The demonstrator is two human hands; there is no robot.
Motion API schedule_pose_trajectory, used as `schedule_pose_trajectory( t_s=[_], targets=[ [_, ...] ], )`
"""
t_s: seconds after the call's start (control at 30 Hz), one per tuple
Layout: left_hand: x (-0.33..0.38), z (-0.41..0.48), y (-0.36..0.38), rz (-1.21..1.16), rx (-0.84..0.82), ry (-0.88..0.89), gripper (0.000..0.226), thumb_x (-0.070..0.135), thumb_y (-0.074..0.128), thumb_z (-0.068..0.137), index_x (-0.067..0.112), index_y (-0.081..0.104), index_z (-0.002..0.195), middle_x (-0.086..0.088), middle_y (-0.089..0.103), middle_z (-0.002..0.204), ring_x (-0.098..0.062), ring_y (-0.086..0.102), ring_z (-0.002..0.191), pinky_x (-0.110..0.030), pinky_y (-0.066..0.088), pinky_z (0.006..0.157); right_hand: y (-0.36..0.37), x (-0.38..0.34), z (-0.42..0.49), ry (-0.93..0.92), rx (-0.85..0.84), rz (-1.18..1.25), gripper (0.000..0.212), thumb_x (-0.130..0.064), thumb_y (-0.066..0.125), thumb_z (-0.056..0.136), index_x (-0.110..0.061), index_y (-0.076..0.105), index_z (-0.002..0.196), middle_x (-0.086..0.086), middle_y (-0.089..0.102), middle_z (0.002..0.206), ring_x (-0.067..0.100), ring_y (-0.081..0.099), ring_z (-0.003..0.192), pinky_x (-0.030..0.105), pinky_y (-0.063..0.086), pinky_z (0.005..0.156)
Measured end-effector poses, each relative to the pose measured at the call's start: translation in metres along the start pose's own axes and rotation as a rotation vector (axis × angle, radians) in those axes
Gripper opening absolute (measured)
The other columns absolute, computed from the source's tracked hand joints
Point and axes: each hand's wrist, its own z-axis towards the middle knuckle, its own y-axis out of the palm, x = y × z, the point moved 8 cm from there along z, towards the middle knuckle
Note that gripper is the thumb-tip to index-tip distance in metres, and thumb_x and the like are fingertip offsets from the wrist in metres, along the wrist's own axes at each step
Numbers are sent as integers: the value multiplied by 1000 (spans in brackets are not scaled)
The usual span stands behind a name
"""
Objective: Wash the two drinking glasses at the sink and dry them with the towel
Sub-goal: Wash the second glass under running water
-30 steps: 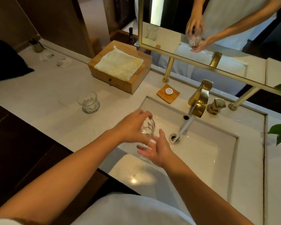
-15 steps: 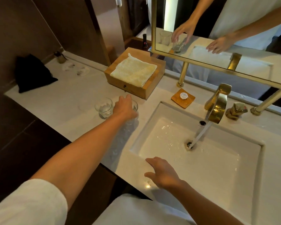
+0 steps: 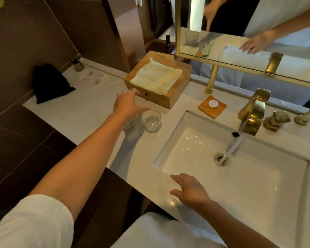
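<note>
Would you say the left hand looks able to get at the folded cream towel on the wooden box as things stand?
Probably yes: the left hand is open just in front of the wooden box, the folded cream towel lies uncovered on top, and nothing stands between them.

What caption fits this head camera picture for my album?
Left hand hovers beside a glass on the counter while the tap runs into the sink.

One clear glass [image 3: 151,120] stands upright on your counter [image 3: 89,111], left of the sink [image 3: 249,185]; a second glass [image 3: 128,124] just left of it is half hidden. Farther off, your cream towel [image 3: 156,77] lies folded on a box [image 3: 179,90]
</note>
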Motion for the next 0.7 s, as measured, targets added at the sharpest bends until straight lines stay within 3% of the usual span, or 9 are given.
schedule_pose_trajectory(
  t_s=[0.1, 0.2, 0.27, 0.33, 0.47, 0.53, 0.7],
  targets=[
    [-47, 2, 15, 53, -196, -152, 104, 74, 70, 70, 24, 31, 152, -11, 33, 154, -37, 32, 140, -52, 35, 110, 0, 0, 0, 6, -3, 4, 61, -48, 60, 93, -33, 41, 149, -8, 51, 141, 15, 46, 130, 27, 36, 104],
    [-65, -7, 40, -150, -374, -186, 97, 41, 82, 77, 23, 28, 155, -11, 25, 159, -36, 32, 142, -49, 39, 112, 0, 0, 1, 7, -1, 2, 62, -49, 61, 92, -33, 42, 148, -7, 52, 141, 15, 47, 128, 26, 37, 104],
    [-71, -12, 46, -146, -357, -180, 96, 25, 83, 74, 28, 31, 154, -12, 24, 154, -38, 35, 139, -47, 41, 110, 1, 1, 1, 14, -3, 5, 62, -48, 62, 92, -32, 42, 148, -7, 53, 140, 15, 48, 128, 26, 37, 104],
    [-76, -15, 48, -71, -304, -172, 91, 23, 84, 70, 33, 38, 148, -13, 29, 145, -41, 40, 131, -47, 43, 108, 1, 1, 1, 20, 0, 3, 62, -48, 63, 91, -31, 43, 148, -7, 54, 138, 15, 49, 127, 25, 37, 103],
    [-85, -25, 53, -60, -286, -177, 73, 21, 86, 66, 25, 50, 129, -15, 45, 129, -32, 52, 106, -35, 49, 85, 1, 1, 1, 17, -8, -5, 62, -48, 63, 91, -31, 44, 147, -6, 56, 137, 16, 51, 125, 27, 39, 101],
    [-81, -32, 49, -27, -300, -139, 71, 22, 87, 62, 23, 53, 124, -14, 54, 124, -29, 53, 104, -33, 49, 79, 2, 2, 2, 11, -17, -3, 62, -48, 63, 91, -29, 44, 147, -4, 56, 137, 16, 51, 125, 27, 40, 102],
    [-45, -77, 45, -29, -513, -47, 64, 17, 89, 60, 28, 57, 114, -6, 59, 111, -24, 63, 88, -35, 60, 60, -2, 5, -1, 60, -58, 176, 60, -39, 73, 86, -28, 53, 141, -6, 59, 129, 12, 55, 118, 19, 42, 99]
  ],
)
